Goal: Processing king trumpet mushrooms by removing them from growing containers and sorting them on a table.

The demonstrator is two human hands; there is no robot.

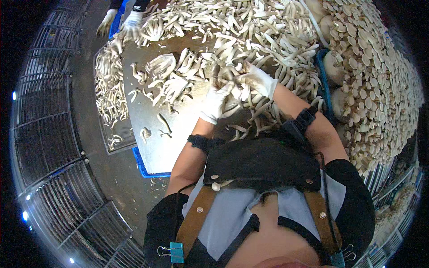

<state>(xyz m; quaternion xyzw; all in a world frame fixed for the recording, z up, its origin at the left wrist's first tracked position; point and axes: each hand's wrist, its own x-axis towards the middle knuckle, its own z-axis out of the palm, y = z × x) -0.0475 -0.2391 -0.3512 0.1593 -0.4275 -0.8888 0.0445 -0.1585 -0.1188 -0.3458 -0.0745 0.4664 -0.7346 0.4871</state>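
Observation:
My left hand (216, 98), in a white glove with soiled fingers, is closed around a small bunch of pale long-stemmed mushrooms (239, 92). Just right of it, my right hand (259, 80), gloved alike, grips the upper part of the same bunch; its fingers partly hide the stems. Both hands are over a metal worktop (150, 140). Loose mushrooms (171, 90) lie left of my left hand, some still joined in clumps. A thick heap of separated mushrooms (268, 37) spreads beyond and to the right of my hands.
Another person's white-gloved hands (130, 25) work at the far left. A tray of mushrooms (110, 83) adjoins the worktop, with a blue crate (144, 171) below its edge. Uncut mushroom clusters (372, 83) are massed on the right. Metal racks (43, 110) line the left side.

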